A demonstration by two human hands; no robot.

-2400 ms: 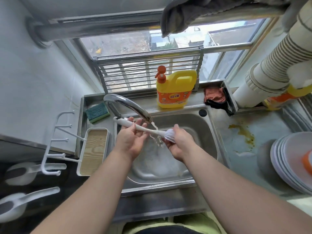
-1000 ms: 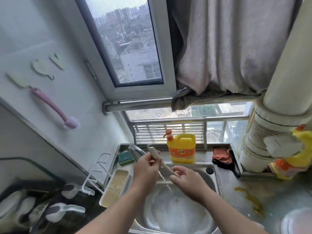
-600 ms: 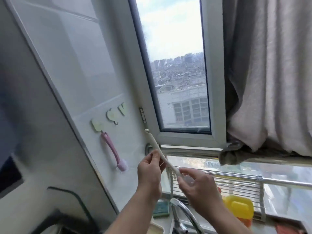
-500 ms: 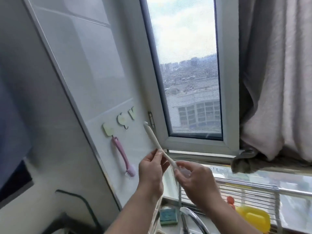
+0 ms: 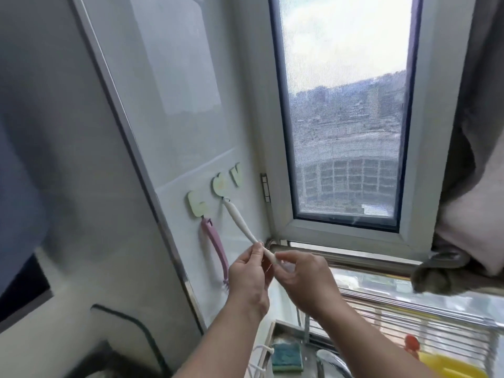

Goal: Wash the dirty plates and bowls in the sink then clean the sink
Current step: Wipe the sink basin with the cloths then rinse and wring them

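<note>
Pink brush [image 5: 215, 249] beside white brush [image 5: 240, 223]

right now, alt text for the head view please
Both hands, left and right, pinch a slim white plastic brush handle, its top end at a pale green wall hook. A pink plastic brush hangs beside it, left of a tall window.

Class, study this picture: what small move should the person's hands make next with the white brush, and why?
Probably let go. The white long-handled brush seems to have its top end at the middle pale wall hook, while the left hand and right hand pinch its lower end.
</note>
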